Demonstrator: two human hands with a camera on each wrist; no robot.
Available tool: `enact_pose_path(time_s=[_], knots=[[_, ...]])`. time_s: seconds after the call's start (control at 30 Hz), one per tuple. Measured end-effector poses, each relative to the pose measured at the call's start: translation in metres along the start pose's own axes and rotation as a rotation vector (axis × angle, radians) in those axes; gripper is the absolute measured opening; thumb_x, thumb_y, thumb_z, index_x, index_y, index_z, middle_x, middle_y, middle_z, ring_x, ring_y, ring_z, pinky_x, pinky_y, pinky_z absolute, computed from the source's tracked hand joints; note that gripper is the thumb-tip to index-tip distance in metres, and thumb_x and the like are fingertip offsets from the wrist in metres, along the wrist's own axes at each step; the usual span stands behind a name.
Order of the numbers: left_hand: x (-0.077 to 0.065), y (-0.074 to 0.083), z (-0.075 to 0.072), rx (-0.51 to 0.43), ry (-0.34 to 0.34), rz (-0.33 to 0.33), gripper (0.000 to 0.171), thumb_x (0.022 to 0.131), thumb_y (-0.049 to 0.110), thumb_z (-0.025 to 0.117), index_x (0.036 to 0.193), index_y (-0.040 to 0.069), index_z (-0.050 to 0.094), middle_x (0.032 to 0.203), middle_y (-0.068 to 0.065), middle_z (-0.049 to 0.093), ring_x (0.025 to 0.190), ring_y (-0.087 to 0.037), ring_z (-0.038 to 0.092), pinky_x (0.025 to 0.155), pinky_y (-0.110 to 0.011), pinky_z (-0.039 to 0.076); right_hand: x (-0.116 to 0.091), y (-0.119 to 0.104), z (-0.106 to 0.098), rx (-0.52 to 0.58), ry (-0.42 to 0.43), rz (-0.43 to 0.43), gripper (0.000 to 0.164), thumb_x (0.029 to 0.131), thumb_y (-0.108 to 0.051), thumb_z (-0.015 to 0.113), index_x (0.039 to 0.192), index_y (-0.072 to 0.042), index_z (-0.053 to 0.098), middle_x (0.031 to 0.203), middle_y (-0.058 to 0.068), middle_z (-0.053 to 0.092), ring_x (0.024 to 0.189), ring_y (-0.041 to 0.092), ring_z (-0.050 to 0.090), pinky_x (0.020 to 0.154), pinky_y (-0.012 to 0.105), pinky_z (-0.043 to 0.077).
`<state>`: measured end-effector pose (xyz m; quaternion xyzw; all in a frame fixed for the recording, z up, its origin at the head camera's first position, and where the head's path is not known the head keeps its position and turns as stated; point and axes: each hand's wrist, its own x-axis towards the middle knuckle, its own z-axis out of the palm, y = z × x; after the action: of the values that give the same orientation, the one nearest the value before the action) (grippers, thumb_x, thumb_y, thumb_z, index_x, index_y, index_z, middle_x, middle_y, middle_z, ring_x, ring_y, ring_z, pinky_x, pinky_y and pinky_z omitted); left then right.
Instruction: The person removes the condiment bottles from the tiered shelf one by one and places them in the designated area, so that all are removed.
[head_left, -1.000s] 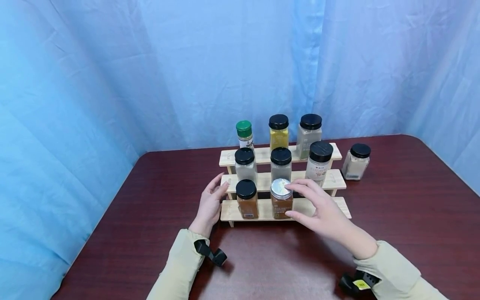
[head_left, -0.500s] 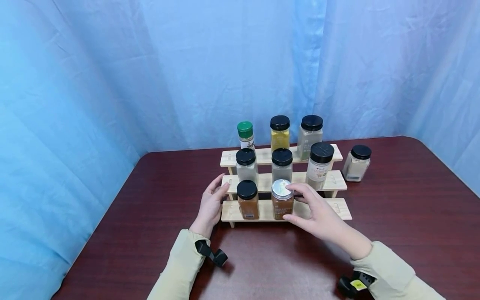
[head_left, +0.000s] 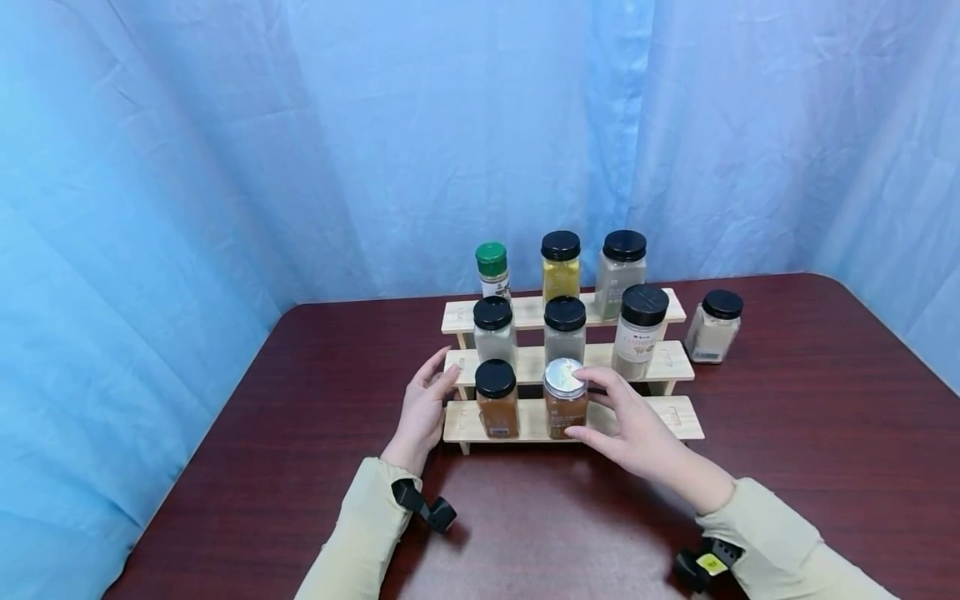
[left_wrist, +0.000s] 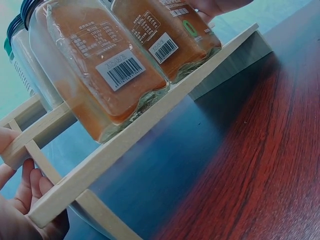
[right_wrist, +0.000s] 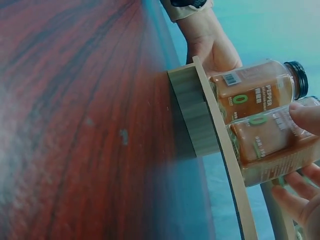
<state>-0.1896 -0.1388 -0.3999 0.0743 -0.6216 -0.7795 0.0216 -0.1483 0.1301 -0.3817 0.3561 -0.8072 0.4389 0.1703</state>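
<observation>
The right hand (head_left: 636, 433) holds the silver-topped jar (head_left: 564, 412) between thumb and fingers, upright on the lowest step of the rack (head_left: 531, 365), near a black-lidded jar (head_left: 498, 410). The left hand (head_left: 420, 410) grips the rack's left end.

The table (head_left: 540, 517) gives passage before the rack (head_left: 531, 419) — behind the silver-lidded jar (head_left: 566, 402), a black-lidded jar (head_left: 565, 327) blocks the way.
</observation>
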Motion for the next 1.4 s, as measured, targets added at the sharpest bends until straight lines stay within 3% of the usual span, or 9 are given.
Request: enact_pose_path(time_s=[0.53, 1.4], knots=[[0.0015, -0.0035, -0.0009, 0.015, -0.01, 0.003, 0.048, 0.096, 0.011, 0.054, 0.142, 0.006, 0.042, 0.086, 0.006, 0.061, 0.076, -0.005, 0.056, 0.068, -0.021, 0.042, -0.0002, 0.0025, 0.0043, -0.033, 0.048, -0.045, 0.068, 0.067, 0.013, 0.077, 0.124, -0.001, 0.043, 0.116, 0.014, 0.051, 0.112, -0.004, 0.045, 0.078, 0.038, 0.055], [0.0005, -0.0025, -0.0007, 0.009, -0.01, 0.019, 0.05, 0.096, 0.008, 0.053, 0.144, 0.002, 0.038, 0.078, 0.01, 0.06, 0.07, -0.002, 0.056, 0.066, -0.02, 0.043, -0.0018, -0.0002, 0.0066, 0.028, 0.08, 0.014, 0.063, 0.068, 0.014, 0.076, 0.121, -0.001, 0.048, 0.112, 0.018, 0.057, 0.107, -0.005, 0.051, 0.076, 0.04, 0.055]])
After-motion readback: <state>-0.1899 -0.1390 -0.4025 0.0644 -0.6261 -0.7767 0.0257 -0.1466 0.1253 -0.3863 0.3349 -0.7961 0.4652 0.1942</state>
